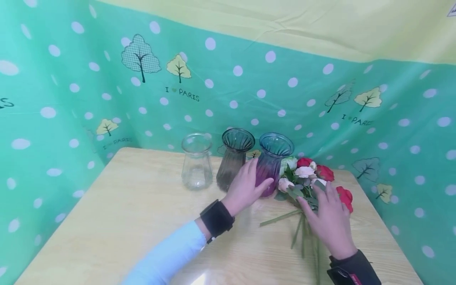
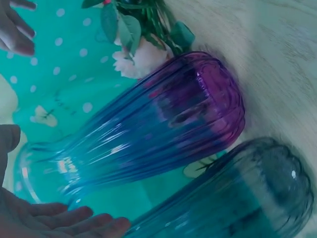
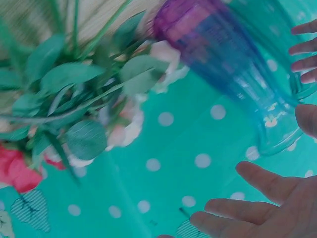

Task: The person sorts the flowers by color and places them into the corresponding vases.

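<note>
In the head view, a ribbed glass vase, blue at the top and purple at the base (image 1: pixel 268 168), stands at the back of the table. My left hand (image 1: pixel 246 188) is beside it, fingers extended between this vase and a dark grey glass vase (image 1: pixel 229 166), thumb apart. The left wrist view shows a gap between the thumb and fingers, around the flared neck of the blue-purple vase (image 2: pixel 163 124). Over a bunch of artificial flowers (image 1: pixel 305 171) my right hand (image 1: pixel 333 223) hovers with spread fingers, gripping nothing. The blooms are red, pink and pale green.
A clear glass vase (image 1: pixel 197 170) stands left of the grey one. Green flower stems (image 1: pixel 298 231) stretch across the wooden table (image 1: pixel 117 221) toward the front. A green dotted cloth (image 1: pixel 221 79) hangs close behind the vases and along both sides.
</note>
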`<action>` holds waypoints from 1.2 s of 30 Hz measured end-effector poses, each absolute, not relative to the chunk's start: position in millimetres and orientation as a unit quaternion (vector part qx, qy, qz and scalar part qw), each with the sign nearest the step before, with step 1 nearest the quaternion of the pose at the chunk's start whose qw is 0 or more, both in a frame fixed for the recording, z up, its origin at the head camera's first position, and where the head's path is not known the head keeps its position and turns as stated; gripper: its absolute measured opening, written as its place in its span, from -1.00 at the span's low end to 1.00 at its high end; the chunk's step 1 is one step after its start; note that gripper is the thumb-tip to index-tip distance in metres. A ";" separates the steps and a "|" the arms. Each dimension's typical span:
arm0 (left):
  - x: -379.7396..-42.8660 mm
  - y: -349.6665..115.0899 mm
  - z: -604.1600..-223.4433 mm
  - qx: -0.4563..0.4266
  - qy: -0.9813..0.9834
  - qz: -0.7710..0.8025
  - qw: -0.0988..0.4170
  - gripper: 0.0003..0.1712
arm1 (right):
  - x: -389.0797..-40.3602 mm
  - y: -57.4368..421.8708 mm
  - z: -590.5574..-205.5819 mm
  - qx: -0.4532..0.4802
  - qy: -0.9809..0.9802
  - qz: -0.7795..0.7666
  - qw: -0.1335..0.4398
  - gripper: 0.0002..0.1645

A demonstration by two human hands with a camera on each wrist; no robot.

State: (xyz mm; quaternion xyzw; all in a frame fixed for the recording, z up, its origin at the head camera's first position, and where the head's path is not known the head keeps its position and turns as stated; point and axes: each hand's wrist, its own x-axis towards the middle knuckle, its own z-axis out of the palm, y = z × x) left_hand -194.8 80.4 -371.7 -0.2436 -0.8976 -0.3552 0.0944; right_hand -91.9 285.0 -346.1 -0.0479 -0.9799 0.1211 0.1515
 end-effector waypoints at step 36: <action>-242.6 124.0 -390.4 -0.202 -0.874 -0.437 0.061 -0.07 | -108.6 356.3 -404.4 -0.118 -0.980 0.154 0.046 -0.51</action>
